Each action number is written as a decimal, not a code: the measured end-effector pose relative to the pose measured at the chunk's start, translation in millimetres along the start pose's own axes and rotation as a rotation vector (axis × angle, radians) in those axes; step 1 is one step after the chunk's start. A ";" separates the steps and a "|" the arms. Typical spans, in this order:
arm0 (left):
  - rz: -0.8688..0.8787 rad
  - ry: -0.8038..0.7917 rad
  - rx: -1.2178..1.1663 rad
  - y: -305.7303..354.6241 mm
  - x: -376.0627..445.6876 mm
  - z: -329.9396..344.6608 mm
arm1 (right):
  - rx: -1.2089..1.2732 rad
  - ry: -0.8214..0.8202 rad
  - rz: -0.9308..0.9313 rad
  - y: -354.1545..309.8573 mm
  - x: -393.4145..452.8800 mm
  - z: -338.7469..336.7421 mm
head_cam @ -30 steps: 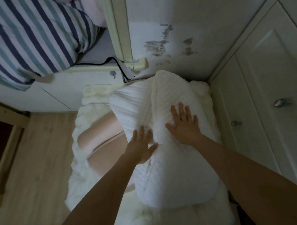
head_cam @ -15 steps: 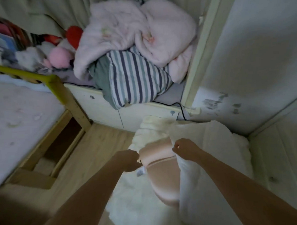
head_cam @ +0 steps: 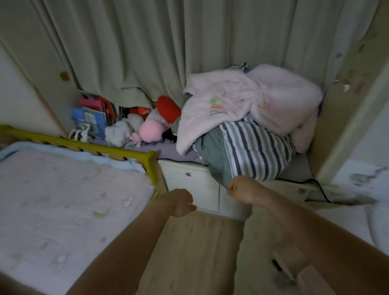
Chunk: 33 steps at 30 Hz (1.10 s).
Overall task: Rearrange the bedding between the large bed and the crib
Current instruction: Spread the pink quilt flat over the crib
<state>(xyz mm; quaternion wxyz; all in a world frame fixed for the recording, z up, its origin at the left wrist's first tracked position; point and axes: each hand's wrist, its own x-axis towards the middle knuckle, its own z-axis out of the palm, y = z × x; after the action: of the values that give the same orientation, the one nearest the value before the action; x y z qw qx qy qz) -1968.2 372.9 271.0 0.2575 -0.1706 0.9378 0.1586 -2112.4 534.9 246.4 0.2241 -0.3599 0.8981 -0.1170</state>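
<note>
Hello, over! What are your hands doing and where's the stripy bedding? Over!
Left hand curled, holding nothing. Right hand at the lower edge of the striped bedding, grip unclear. Pink blanket heaped on top. Crib to the left.

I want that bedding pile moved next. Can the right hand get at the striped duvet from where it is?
Probably yes. The right hand hangs just below the striped duvet, whose lower edge overhangs the white bed frame, and nothing sits between them.
</note>
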 end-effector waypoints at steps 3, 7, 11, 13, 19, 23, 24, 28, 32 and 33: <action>-0.005 0.051 -0.063 -38.2 3.9 -26.7 | -0.032 0.050 0.001 -26.0 25.0 -14.0; 0.026 0.188 -0.108 -73.5 25.7 -58.6 | -0.041 0.080 0.031 -43.2 58.1 -28.2; 0.044 0.201 -0.055 -91.4 61.6 -89.7 | -0.008 0.006 0.040 -35.5 87.8 -44.2; 0.042 0.162 -0.029 -98.2 82.1 -105.1 | 0.028 -0.011 0.060 -23.4 105.6 -51.4; 0.091 0.267 0.099 -112.6 180.1 -182.9 | 0.131 0.048 0.188 7.5 182.5 -111.0; 0.114 0.358 0.122 -111.2 252.4 -243.0 | 0.116 0.146 0.199 31.6 245.1 -166.2; 0.109 0.379 0.122 -110.6 263.7 -252.8 | 0.129 0.181 0.210 35.9 256.9 -176.3; 0.078 0.466 0.182 -110.6 320.7 -289.4 | 0.114 0.197 0.246 43.4 310.1 -205.0; 0.118 0.616 0.079 -105.5 401.4 -341.6 | 0.089 0.234 0.289 63.0 390.9 -233.4; 0.145 0.620 0.059 -104.7 420.8 -353.1 | 0.081 0.241 0.309 67.8 408.1 -238.8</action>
<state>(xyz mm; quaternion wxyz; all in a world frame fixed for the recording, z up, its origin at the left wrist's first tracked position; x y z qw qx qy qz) -2418.1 43.2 311.6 -0.0479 -0.1358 0.9855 0.0896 -2530.2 309.7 299.6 0.1445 -0.1921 0.9575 -0.1593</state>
